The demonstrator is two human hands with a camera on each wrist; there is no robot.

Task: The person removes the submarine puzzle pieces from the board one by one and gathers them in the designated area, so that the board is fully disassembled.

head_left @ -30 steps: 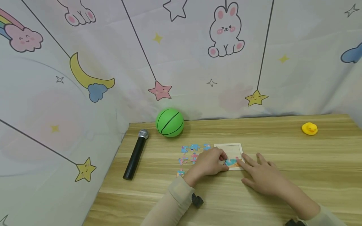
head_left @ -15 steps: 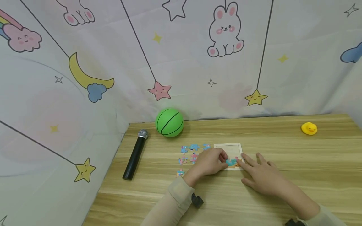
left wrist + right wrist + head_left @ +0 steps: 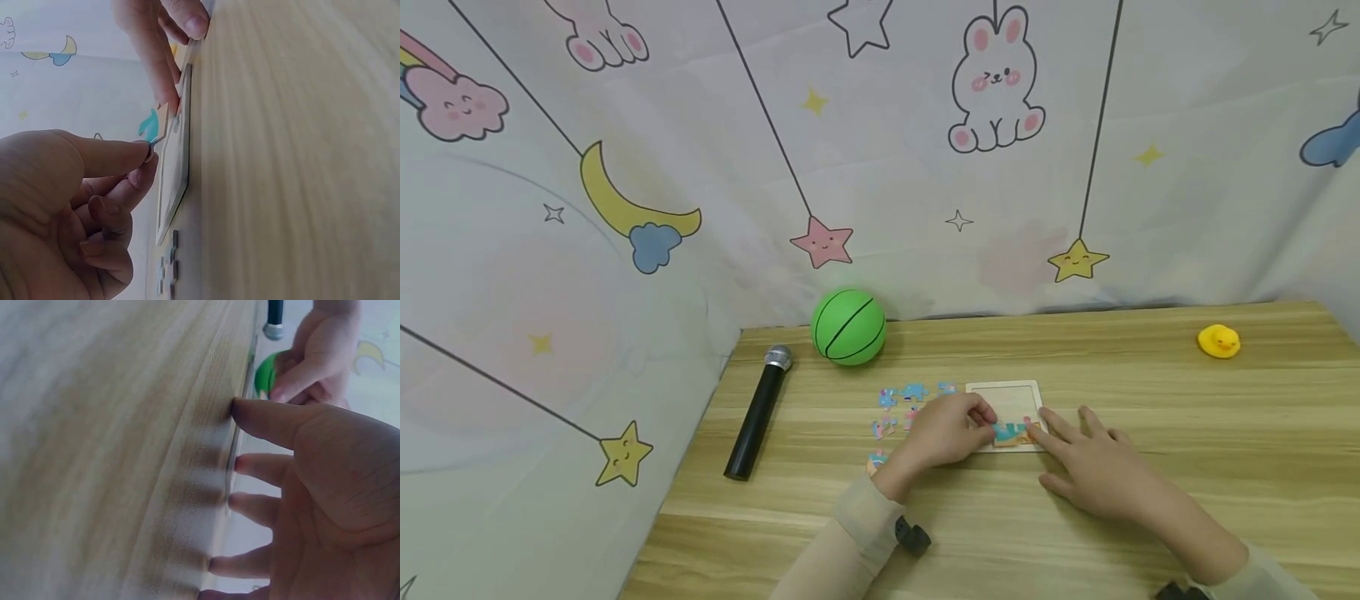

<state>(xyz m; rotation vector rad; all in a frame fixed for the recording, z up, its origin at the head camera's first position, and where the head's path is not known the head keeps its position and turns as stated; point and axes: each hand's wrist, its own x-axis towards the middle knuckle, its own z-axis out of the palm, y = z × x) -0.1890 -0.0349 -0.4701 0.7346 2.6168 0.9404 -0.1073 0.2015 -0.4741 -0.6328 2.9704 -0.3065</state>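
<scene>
My left hand [image 3: 947,427] pinches a teal and tan jigsaw piece [image 3: 161,124] between thumb and fingertips, tilted up above the puzzle frame in the left wrist view. The pale wooden puzzle frame [image 3: 1002,385] lies flat on the table, with colourful pieces in its lower right part. My right hand [image 3: 1101,471] rests with spread fingers at the frame's right edge, one fingertip at the pieces. In the right wrist view the right hand's fingertips [image 3: 240,464] touch down along the frame and table. The left hand partly covers the frame's lower left corner.
Several loose jigsaw pieces [image 3: 914,392] lie left of the frame, some partly behind the left hand. A black microphone [image 3: 756,421] and a green ball [image 3: 848,327] are farther left on the wooden table [image 3: 1240,425]. A yellow rubber duck [image 3: 1219,342] sits at the back right.
My left hand has drawn slightly left and back, uncovering more of the teal and tan piece. The right hand has stayed in place at the frame.
</scene>
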